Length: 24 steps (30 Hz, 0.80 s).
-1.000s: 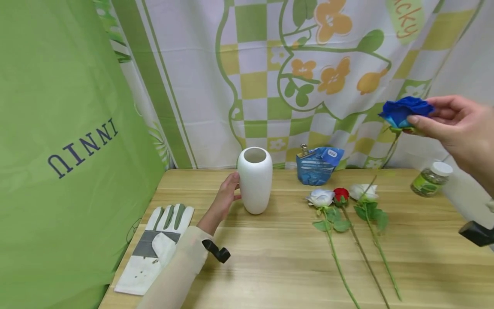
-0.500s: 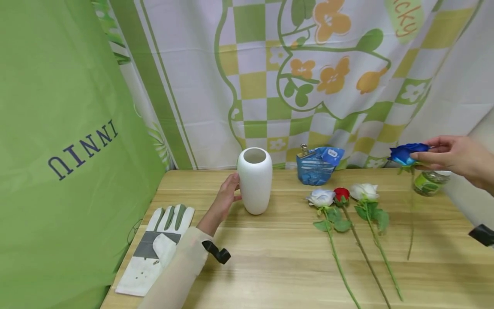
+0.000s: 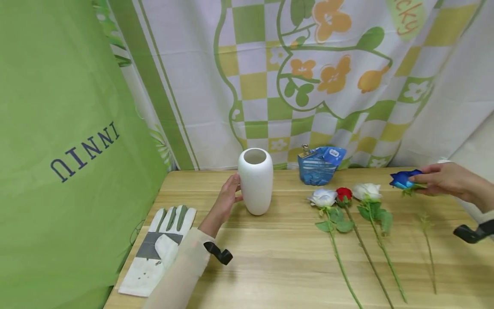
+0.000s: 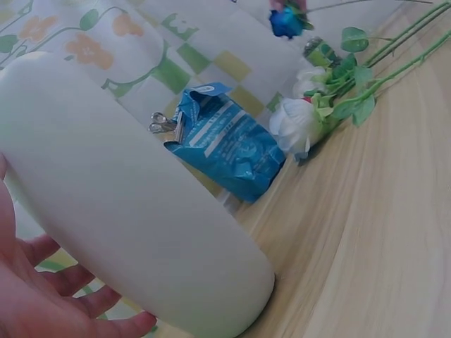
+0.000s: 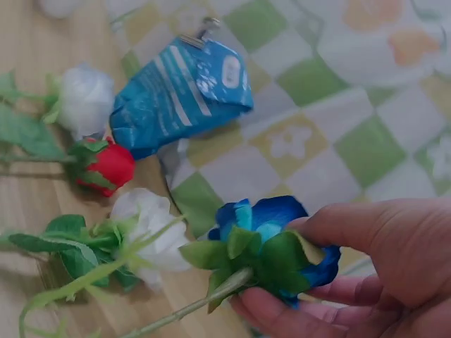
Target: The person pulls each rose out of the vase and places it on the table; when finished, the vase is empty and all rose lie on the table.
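A tall white vase [image 3: 256, 184] stands upright at the back of the wooden table. My left hand [image 3: 224, 199] holds its left side, and part of its fingers is hidden by the vase in the left wrist view. Low over the right side of the table, my right hand [image 3: 444, 179] pinches a blue rose [image 3: 402, 179] just under the bloom. Green sepals and the stem [image 5: 190, 308] show in the right wrist view. To its left lie a pale bluish-white rose [image 3: 323, 198], a red rose [image 3: 344, 194] and a white rose [image 3: 367, 192], stems toward me.
A blue pouch [image 3: 317, 169] with a metal clip stands by the patterned curtain [image 3: 285, 77]. A work glove [image 3: 154, 257] lies at the table's left edge, beside a green cloth [image 3: 69, 214]. Behind my right hand, a jar is mostly hidden.
My right hand has come down toward the table with the blue rose, and its stem has swung from leftward to pointing toward me. The left hand stays at the vase.
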Each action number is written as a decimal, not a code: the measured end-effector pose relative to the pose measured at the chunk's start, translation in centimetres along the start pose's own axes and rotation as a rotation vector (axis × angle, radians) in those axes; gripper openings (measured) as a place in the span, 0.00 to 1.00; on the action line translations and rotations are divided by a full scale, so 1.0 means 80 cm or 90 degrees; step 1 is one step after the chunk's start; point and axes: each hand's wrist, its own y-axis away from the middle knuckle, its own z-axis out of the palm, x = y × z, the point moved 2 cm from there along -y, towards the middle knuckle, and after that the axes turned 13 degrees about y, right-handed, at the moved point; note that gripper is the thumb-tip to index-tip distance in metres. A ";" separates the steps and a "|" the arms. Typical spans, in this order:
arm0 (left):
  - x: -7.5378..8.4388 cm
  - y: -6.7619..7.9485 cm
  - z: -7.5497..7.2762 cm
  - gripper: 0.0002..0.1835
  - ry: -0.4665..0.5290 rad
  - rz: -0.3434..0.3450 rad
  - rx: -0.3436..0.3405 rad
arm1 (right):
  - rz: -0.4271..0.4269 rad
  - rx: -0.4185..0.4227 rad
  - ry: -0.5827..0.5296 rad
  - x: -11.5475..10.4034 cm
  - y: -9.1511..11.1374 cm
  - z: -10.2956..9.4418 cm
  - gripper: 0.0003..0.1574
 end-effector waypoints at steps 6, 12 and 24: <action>0.000 0.001 0.000 0.32 0.002 0.004 0.007 | 0.021 -0.121 -0.170 0.035 -0.024 0.016 0.14; -0.003 -0.001 0.002 0.33 0.000 -0.005 -0.005 | 0.057 -0.133 -0.193 0.061 -0.028 0.029 0.14; -0.001 0.003 -0.006 0.34 -0.003 -0.001 -0.002 | 0.067 -0.095 -0.103 0.056 -0.031 0.055 0.11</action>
